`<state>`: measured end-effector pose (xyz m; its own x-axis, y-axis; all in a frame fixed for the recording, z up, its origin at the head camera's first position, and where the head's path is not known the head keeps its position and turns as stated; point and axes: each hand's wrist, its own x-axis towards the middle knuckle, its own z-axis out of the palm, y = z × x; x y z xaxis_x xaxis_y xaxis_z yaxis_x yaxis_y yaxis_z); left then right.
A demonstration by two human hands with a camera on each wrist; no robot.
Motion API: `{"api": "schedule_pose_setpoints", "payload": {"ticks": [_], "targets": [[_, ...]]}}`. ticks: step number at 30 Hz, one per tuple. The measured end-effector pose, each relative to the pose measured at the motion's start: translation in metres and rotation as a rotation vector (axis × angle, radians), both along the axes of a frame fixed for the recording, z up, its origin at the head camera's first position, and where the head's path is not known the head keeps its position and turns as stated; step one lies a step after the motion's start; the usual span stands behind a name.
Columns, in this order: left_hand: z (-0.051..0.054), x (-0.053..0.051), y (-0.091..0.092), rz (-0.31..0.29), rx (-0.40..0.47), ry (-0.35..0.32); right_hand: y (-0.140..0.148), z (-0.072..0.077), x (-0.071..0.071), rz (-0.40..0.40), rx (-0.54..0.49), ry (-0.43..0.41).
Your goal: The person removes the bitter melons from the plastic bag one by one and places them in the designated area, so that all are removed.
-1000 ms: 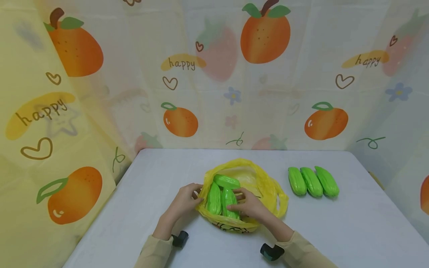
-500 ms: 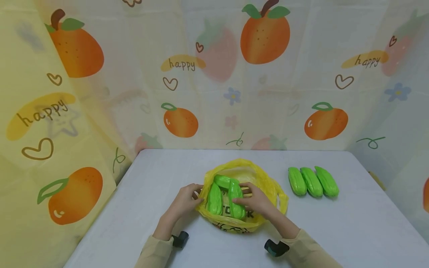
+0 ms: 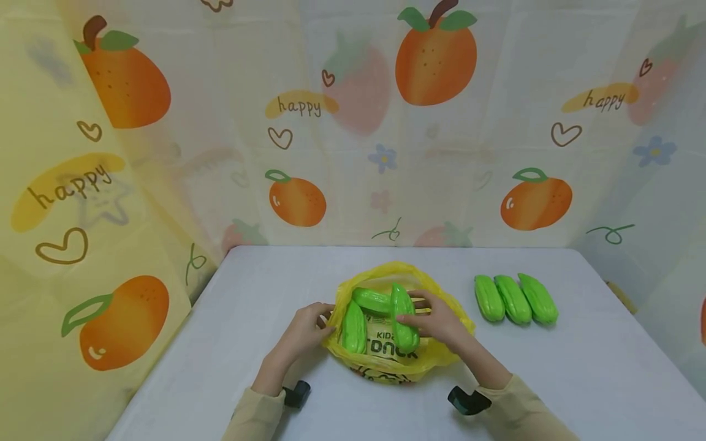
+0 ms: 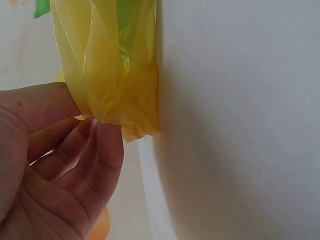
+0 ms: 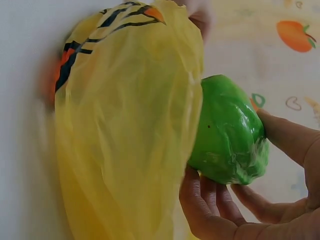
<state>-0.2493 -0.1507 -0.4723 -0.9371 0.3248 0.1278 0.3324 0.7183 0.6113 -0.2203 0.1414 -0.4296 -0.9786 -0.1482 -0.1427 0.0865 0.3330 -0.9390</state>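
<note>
Fruit-print cloth (image 3: 458, 141) backs a green gourd (image 3: 404, 321) gripped between the right hand's (image 3: 439, 318) thumb and curled fingers at the mouth of a yellow bag (image 5: 125, 150), pinched at one side by the left hand (image 3: 304, 327). Glossy skin could slip; slack plastic could snag it.

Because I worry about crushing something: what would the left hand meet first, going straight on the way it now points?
The left hand would first push into the bag, whose edge it pinches; just inside, probably the leftmost vegetable, though depth is unclear.
</note>
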Motion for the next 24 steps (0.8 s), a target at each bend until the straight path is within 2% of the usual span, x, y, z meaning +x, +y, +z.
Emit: {"api": "schedule_pose_setpoints", "payload": {"ticks": [6, 24], "targets": [[0.001, 0.000, 0.000, -0.007, 0.005, 0.004, 0.012, 0.006, 0.002, -0.005, 0.010, 0.014], [0.001, 0.001, 0.000, -0.001, -0.003, -0.010, 0.052, 0.012, 0.010, -0.027, 0.135, -0.001]]}}
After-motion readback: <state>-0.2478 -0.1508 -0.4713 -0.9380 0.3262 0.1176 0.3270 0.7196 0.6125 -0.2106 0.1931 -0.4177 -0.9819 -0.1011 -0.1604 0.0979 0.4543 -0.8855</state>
